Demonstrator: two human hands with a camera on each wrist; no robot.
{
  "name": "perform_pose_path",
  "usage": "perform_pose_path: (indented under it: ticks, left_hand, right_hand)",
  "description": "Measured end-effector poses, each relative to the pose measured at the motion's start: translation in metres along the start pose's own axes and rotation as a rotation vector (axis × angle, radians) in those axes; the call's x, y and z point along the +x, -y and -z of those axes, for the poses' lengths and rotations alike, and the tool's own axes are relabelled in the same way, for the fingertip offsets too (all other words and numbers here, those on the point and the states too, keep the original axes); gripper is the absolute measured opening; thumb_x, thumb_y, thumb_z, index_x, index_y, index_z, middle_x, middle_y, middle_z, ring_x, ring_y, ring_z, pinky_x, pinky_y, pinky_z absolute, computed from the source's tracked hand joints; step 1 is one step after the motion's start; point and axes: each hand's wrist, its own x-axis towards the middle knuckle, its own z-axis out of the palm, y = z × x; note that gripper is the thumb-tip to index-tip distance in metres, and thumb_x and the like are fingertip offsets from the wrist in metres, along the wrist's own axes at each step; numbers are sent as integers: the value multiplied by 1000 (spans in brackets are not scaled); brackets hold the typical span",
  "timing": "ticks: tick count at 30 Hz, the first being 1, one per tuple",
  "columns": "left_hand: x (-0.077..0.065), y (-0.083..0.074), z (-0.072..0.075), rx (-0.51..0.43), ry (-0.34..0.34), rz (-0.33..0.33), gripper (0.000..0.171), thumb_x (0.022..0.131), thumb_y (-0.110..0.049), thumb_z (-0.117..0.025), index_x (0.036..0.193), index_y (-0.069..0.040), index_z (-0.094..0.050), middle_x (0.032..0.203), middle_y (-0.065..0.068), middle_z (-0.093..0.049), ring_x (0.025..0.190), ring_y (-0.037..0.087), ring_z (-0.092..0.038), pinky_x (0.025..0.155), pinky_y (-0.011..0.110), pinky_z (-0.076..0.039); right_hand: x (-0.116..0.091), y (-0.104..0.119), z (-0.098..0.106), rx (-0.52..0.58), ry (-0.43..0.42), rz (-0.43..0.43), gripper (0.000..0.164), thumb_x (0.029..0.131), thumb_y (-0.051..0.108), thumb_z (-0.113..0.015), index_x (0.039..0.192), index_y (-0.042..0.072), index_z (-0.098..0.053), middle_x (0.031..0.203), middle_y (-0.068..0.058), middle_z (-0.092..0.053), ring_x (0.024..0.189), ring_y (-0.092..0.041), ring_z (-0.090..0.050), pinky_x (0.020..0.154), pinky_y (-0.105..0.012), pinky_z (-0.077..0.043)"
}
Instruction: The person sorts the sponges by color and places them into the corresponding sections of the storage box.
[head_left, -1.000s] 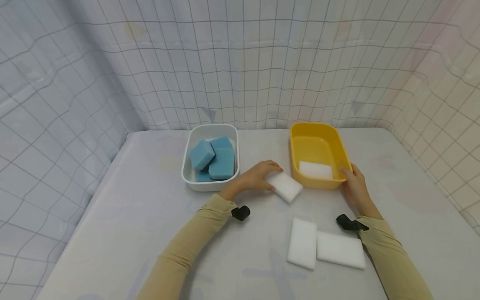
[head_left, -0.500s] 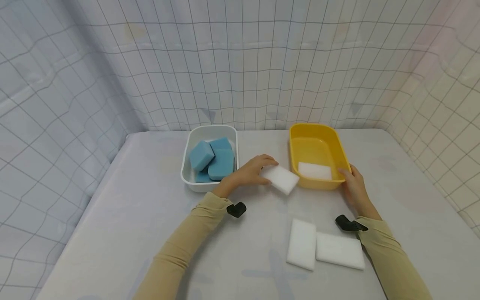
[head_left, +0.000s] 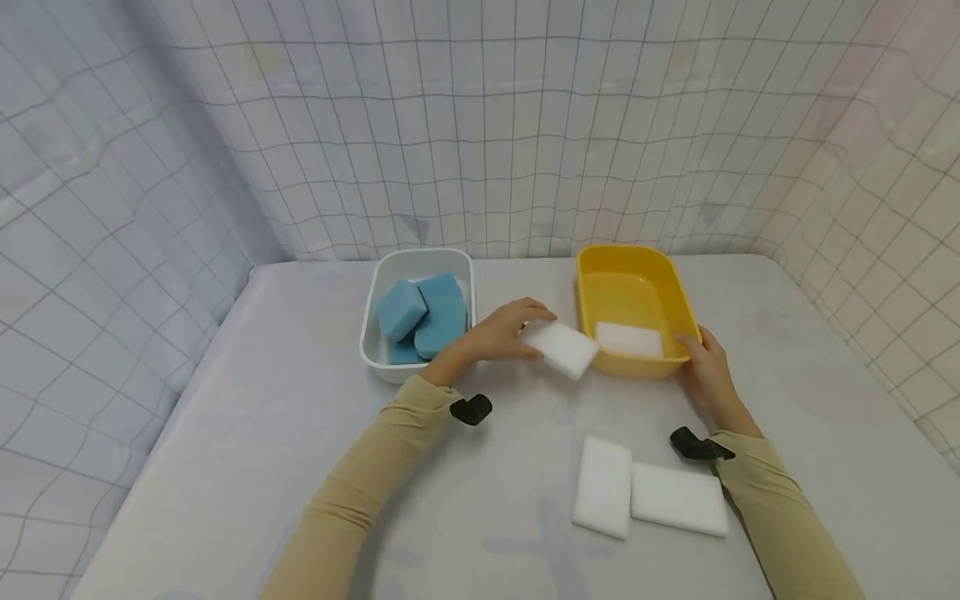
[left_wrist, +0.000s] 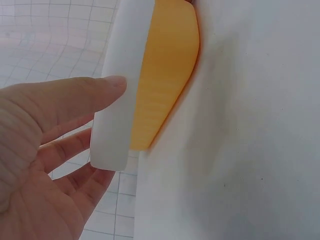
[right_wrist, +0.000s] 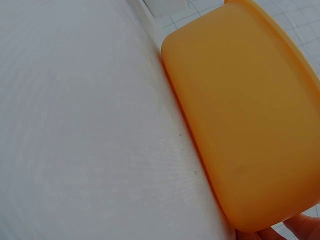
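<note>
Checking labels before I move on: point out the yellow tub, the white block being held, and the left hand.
Yellow tub (head_left: 627,293), head view: bare inside floor.
Held white block (head_left: 562,348), head view: middle of its broad face.
Left hand (head_left: 500,333), head view: back of the hand.

A white table (head_left: 225,417) carries everything. The yellow box (head_left: 637,367) stands on it upright, close to the far edge, its base flat on the surface. Well to the left of the yellow box, about level with it, stands a white box (head_left: 393,373), also upright. On the near side of the yellow box lie two white slabs, both flat: one (head_left: 603,487) points lengthwise towards the yellow box, and the other (head_left: 679,498), just right of the first, lies crosswise. Whether the pair touch is hard to tell. Nearer than the yellow box, faint grey-blue marks (head_left: 517,547) show on the tabletop.
</note>
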Motion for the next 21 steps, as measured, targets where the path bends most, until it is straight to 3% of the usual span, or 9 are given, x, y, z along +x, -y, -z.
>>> perform_pose_path:
  ticks: [6,14,21]
  left_hand:
    - [2,1,1,-13,-27,10,56,80,-15,-74,131,-4,-53,132,14,-50,118,26,-49,94,35,-52]
    - [12,-10,-3,11,-59,27,57,80,-18,-74,132,-5,-52,132,14,-50,119,25,-48,97,33,-50]
    - [22,-16,-11,-2,-142,70,59,79,-22,-76,131,-5,-53,130,15,-51,119,27,-49,102,36,-47]
  right_hand:
    - [0,-1,-1,4,5,16,60,97,22,-46,146,-3,-20,119,11,-41,103,0,-42,80,-2,-43]
    - [2,-9,3,56,54,106,61,92,31,-55,141,1,-34,122,7,-46,105,0,-46,82,-6,-45]
    - [-2,1,-3,21,10,26,61,97,23,-46,146,-3,-22,128,4,-40,112,-3,-40,84,-3,-41]
